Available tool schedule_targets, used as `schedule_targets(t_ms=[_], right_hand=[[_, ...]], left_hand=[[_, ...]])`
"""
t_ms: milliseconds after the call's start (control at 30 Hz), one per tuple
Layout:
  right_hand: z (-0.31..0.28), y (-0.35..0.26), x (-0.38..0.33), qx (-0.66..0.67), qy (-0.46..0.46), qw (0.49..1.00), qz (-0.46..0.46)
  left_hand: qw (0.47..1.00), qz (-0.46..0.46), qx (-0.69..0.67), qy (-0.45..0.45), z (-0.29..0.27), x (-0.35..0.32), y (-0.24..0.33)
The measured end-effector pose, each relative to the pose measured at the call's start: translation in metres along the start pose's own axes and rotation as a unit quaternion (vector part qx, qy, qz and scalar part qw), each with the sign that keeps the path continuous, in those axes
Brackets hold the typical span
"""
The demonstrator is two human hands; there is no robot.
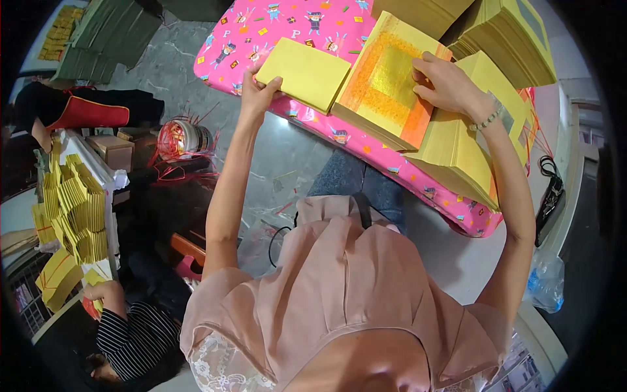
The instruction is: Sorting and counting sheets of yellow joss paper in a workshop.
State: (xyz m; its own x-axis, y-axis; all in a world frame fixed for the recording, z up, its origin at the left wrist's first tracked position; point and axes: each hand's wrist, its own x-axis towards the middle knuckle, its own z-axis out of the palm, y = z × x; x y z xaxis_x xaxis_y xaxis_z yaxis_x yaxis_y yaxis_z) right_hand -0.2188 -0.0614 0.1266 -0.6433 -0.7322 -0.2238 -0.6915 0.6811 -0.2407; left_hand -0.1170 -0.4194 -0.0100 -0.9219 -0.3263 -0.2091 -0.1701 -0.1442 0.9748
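Note:
At the left end of the pink table (255, 32), my left hand (259, 91) grips the left corner of a thin stack of plain yellow paper (305, 73), thumb on top and fingers at its side. Beside it stands a tall stack of joss paper (370, 98), its top sheet bearing orange bands and a gold foil square. My right hand (441, 81), with a beaded bracelet on the wrist, lies over the right part of that stack. Its fingers are curled, thumb and fingertips pinched at the top sheet near the foil's right edge.
More yellow paper stacks (457, 153) crowd the table's right and far side. To the left, a bucket (186, 138) holds tangled red strings. Another person in a striped sleeve (140, 336) handles paper beside folded yellow bundles (75, 202). A plastic bag (546, 281) hangs at the right.

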Motion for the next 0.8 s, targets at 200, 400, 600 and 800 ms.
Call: schedule_targets(t_ms=[200,400,600,800], right_hand=[[-0.002,0.0,0.001,0.019,-0.007,1.0,0.012],[-0.001,0.001,0.0,0.017,-0.008,1.0,0.017],[0.0,-0.006,-0.004,-0.018,0.009,1.0,0.004],[-0.01,-0.042,-0.012,0.023,-0.039,0.999,-0.016]], left_hand=[[0.999,-0.001,0.02,-0.033,-0.002,0.001,-0.005],[0.999,0.018,0.043,-0.001,0.0,0.002,-0.013],[0.934,0.116,0.329,0.078,-0.001,-0.002,-0.018],[0.862,0.166,0.462,0.128,0.004,-0.01,-0.011]])
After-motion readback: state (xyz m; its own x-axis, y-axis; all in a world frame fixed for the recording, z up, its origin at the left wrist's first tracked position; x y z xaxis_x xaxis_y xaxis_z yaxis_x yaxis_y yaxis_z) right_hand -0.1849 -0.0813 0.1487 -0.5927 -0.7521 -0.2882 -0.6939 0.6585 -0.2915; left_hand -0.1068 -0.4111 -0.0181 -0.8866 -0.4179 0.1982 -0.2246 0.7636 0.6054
